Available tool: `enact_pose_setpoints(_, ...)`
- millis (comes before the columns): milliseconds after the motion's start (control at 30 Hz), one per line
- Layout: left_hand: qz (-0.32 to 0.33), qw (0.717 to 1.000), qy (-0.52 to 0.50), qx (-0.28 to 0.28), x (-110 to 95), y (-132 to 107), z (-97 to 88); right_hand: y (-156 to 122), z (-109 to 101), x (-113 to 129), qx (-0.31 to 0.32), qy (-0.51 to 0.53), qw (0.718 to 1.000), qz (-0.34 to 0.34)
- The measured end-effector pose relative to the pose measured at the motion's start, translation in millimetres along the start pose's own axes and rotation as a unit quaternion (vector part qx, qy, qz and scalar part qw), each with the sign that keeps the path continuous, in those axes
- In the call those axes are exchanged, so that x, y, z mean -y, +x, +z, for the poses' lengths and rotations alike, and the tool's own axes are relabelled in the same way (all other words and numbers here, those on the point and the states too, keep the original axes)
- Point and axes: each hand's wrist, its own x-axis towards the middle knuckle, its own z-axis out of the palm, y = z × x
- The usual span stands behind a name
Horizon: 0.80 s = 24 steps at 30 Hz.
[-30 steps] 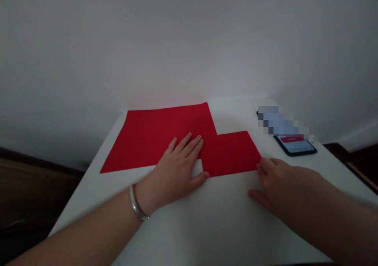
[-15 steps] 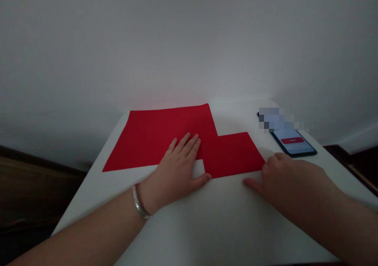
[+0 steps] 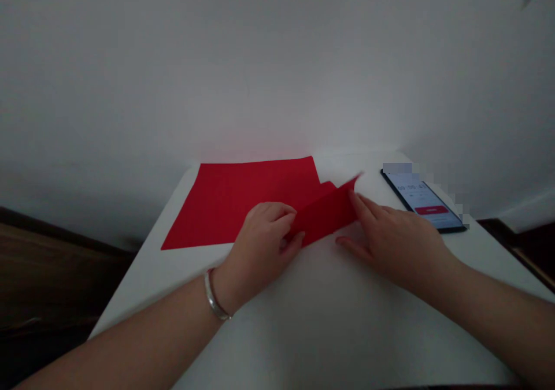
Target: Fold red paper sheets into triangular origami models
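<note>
A smaller piece of red paper (image 3: 328, 215) is raised off the table at a slant, its far right corner curling up. My left hand (image 3: 266, 242) pinches its left end between thumb and fingers. At the paper's right end, the fingertips of my right hand (image 3: 390, 228) touch the edge. The fingers there are stretched out, with the thumb lying apart from the paper near the tabletop. Behind and to the left lies a larger sheet of red paper (image 3: 236, 196), flat, partly covered by my left hand and the smaller piece.
A phone (image 3: 427, 199) with a lit screen lies at the right of the white table (image 3: 312, 332). The table's far edge meets a pale wall (image 3: 260, 66). Brown wooden furniture (image 3: 47, 268) stands beyond the left edge. A silver bracelet (image 3: 214, 297) circles my left wrist.
The smaller red paper went from lying flat to being lifted and tilted. My left hand curled from flat into a pinch, and my right hand moved up and left along the paper's edge.
</note>
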Motion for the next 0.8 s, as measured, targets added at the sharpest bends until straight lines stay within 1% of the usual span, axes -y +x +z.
enact_pose_setpoints(67,0.071,0.996,0.026,-0.044,-3,-1,-5.8,3,4,-4,-0.069,0.037,0.997,-0.012)
enact_pose_setpoints(133,0.14,0.986,0.061,-0.059,-7,-3,-10.7,7,8,-9,-0.139,0.083,0.986,-0.027)
enact_pose_setpoints(167,0.162,0.982,0.08,-0.055,-10,-4,-12.2,8,9,-11,-0.17,0.103,0.979,-0.037)
enact_pose_setpoints(233,0.181,0.977,0.11,-0.025,-15,-6,-12.7,10,9,-16,-0.217,0.117,0.967,-0.062)
enact_pose_setpoints(300,0.178,0.975,0.131,0.019,-19,-8,-10.2,10,7,-19,-0.233,0.103,0.962,-0.1)
enact_pose_setpoints(367,0.167,0.973,0.149,0.056,-21,-10,-6.2,8,4,-19,-0.215,0.105,0.955,-0.173)
enact_pose_setpoints(467,0.157,0.971,0.162,0.083,-21,-11,-1.8,3,3,-14,-0.159,0.15,0.924,-0.312)
enact_pose_setpoints(533,0.152,0.971,0.157,0.094,-20,-11,-1.4,1,4,-10,-0.121,0.169,0.909,-0.361)
enact_pose_setpoints(600,0.138,0.972,0.155,0.108,-21,-11,-2.5,1,6,-8,-0.083,0.171,0.906,-0.377)
enact_pose_setpoints(667,0.118,0.972,0.159,0.125,-23,-11,-3.8,2,6,-9,-0.056,0.16,0.912,-0.374)
enact_pose_setpoints(733,0.111,0.97,0.164,0.138,-24,-11,-4.2,3,4,-11,-0.038,0.136,0.924,-0.356)
enact_pose_setpoints(800,0.124,0.968,0.17,0.134,-25,-11,-3.2,1,0,-12,-0.018,0.112,0.938,-0.329)
